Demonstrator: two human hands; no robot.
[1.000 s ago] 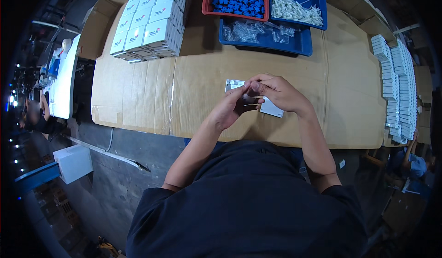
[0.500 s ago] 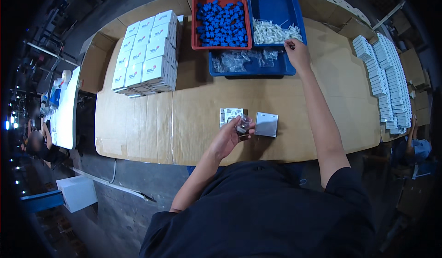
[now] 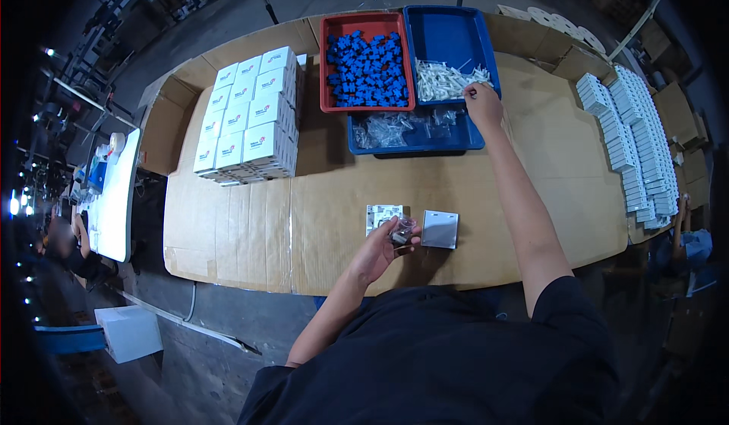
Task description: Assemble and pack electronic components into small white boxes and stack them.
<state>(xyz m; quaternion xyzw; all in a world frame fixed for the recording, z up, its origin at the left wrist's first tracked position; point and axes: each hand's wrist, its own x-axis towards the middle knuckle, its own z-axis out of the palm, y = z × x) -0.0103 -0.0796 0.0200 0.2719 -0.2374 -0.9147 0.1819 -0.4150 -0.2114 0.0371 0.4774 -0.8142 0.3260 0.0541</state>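
My left hand is closed round a small clear plastic bag, which has something inside that I cannot make out. Beneath its fingertips lies a white square part with a detailed inner face, partly covered by the hand. A plain white square plate rests just to its right. My right arm stretches far forward, and my right hand is at the front right of a blue tray of small white plastic pieces. Its fingers are pinched together over the pieces; whatever they grip is hidden.
A red tray of blue plastic pieces adjoins the blue one. In front, a lower blue tray holds clear bags. White boxes are stacked at left, and rows of white parts line the right edge.
The whole view has tilted, so the table sits lower in the picture. My right hand stays at the white pieces, its fingers more closed. My left hand keeps the clear bag.
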